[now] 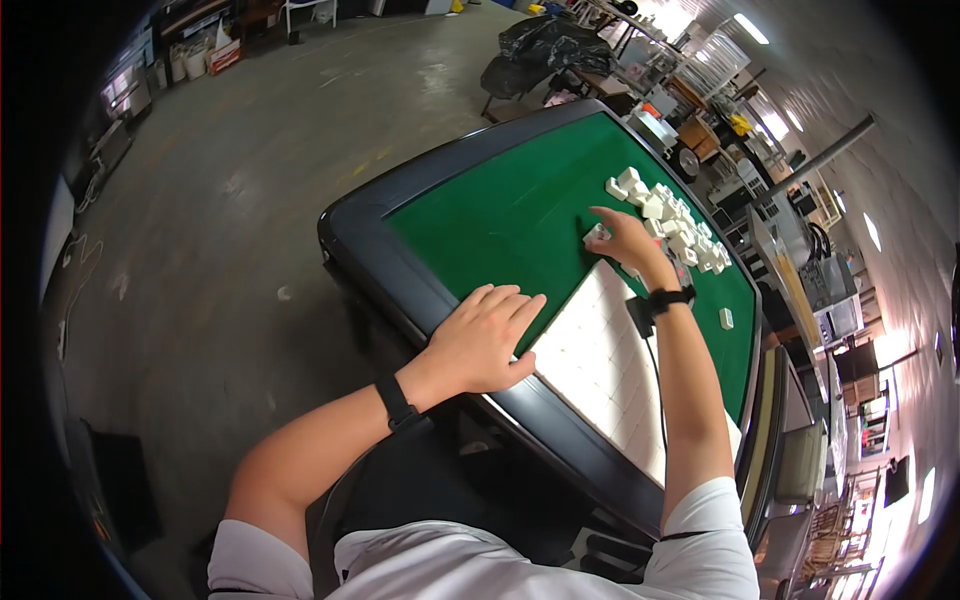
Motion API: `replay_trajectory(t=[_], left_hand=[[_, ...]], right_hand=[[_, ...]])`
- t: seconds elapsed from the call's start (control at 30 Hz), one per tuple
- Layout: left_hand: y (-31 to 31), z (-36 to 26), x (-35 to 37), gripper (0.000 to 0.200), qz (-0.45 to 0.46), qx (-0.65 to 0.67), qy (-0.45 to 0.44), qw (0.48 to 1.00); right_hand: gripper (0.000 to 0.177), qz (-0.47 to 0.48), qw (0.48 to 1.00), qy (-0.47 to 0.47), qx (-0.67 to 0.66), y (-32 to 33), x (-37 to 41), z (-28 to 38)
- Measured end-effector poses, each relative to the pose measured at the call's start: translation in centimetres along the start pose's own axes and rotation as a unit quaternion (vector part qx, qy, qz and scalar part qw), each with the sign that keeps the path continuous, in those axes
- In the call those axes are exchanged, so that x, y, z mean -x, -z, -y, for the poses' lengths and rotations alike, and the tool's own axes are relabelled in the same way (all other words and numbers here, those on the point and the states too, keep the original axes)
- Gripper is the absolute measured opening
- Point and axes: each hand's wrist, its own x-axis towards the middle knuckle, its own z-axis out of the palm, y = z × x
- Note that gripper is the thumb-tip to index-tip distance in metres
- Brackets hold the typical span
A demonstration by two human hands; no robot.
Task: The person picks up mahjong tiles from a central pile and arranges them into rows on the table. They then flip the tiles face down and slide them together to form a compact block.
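Observation:
My right hand (632, 245) reaches over the green felt, with thumb and index finger around a white mahjong tile (597, 234). My left hand (485, 338) lies flat with spread fingers on the table's dark rim and the felt beside it. Its thumb is close to the corner of a block of white mahjong tiles (602, 360) laid in tight rows, blank sides up. Past my right hand lies a loose heap of mahjong tiles (682, 225), some face up. My right hand and forearm hide part of the heap and of the block.
The mahjong table (365, 215) has a raised dark rim. A single tile (726, 318) lies apart on the felt at the right. Black plastic bags (545, 55) are beyond the far corner. Shelves and equipment crowd the right side, and grey floor (230, 200) spreads at the left.

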Motion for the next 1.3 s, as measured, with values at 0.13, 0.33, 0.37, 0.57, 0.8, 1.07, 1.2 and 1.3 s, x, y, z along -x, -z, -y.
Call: replay_trajectory(t=[0.13, 0.33, 0.37, 0.57, 0.8, 1.07, 1.2, 1.3], left_hand=[[0.2, 0.0, 0.1, 0.065, -0.002, 0.004, -0.001, 1.0], [0.0, 0.1, 0.0, 0.053, -0.008, 0.012, 0.006, 1.0], [0.0, 0.2, 0.0, 0.05, -0.009, 0.009, 0.007, 1.0], [-0.4, 0.3, 0.2, 0.044, -0.016, 0.002, 0.005, 1.0], [-0.4, 0.1, 0.0, 0.043, -0.006, -0.009, 0.012, 1.0], [-0.3, -0.1, 0.0, 0.041, -0.006, -0.016, 0.013, 1.0], [-0.1, -0.1, -0.2, 0.041, -0.001, -0.004, 0.023, 1.0], [-0.2, 0.1, -0.1, 0.04, -0.005, -0.004, 0.025, 1.0]], right_hand=[[0.061, 0.009, 0.998, -0.008, 0.057, -1.0, -1.4, 0.0], [0.041, -0.022, 0.998, -0.052, -0.014, -0.3, -1.1, -2.1], [0.041, -0.022, 0.998, -0.056, -0.014, -0.2, -0.4, -2.6], [0.041, -0.031, 0.999, 0.003, 0.015, 0.4, 3.5, -5.2], [0.039, 0.0, 0.948, -0.279, -0.153, 0.6, 4.7, -5.2], [0.038, -0.182, 0.968, -0.152, 0.083, -2.3, 0.2, -9.2], [0.031, -0.078, 0.986, -0.137, -0.043, -0.6, -0.5, -9.9], [0.03, -0.07, 0.991, -0.114, 0.007, -0.1, 0.0, -11.0]])
